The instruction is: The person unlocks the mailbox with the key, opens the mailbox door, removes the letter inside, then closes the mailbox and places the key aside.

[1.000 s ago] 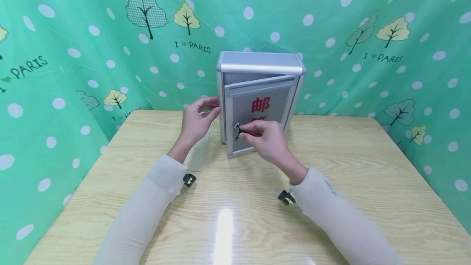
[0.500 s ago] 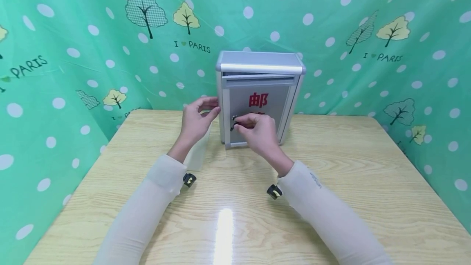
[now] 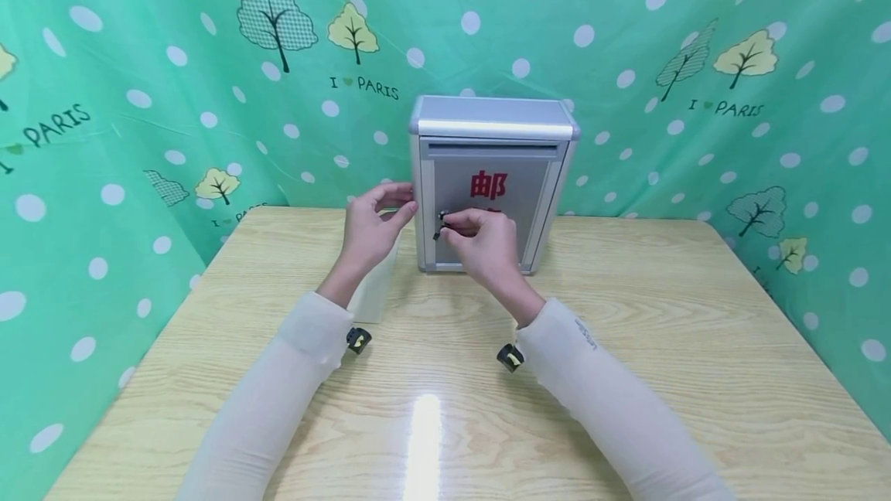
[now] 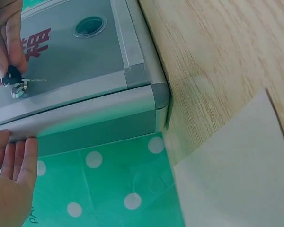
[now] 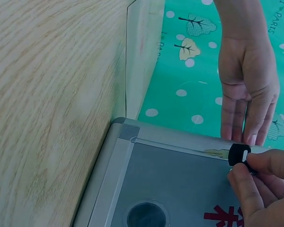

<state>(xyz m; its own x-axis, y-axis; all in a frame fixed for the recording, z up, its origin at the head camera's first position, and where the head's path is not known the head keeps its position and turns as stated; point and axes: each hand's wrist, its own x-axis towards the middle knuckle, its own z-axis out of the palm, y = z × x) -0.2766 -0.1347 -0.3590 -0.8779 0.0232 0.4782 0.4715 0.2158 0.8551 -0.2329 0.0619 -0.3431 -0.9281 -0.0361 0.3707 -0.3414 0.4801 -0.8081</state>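
A silver-grey metal mailbox (image 3: 522, 184) with red characters stands upright on the table, its front door flush with the frame. My right hand (image 3: 490, 242) pinches the black head of a key (image 4: 11, 75) at the chrome lock (image 4: 20, 90) on the door's left side. A second key (image 5: 217, 153) with a brass-coloured blade dangles from it. My left hand (image 3: 376, 230) rests its fingertips on the mailbox's left side, fingers fairly straight, the thumb near the front edge. In the left wrist view, a round window (image 4: 90, 27) shows low on the door.
A flat off-white paper piece (image 3: 372, 296) lies on the wooden table (image 3: 626, 292), left of the mailbox and partly under my left forearm. Behind the table hangs a green dotted curtain (image 3: 278, 153) with printed trees.
The mailbox door has swung from ajar to flush with the frame. My right hand has moved inward and slightly left with it, holding the key. My left hand has stayed put.
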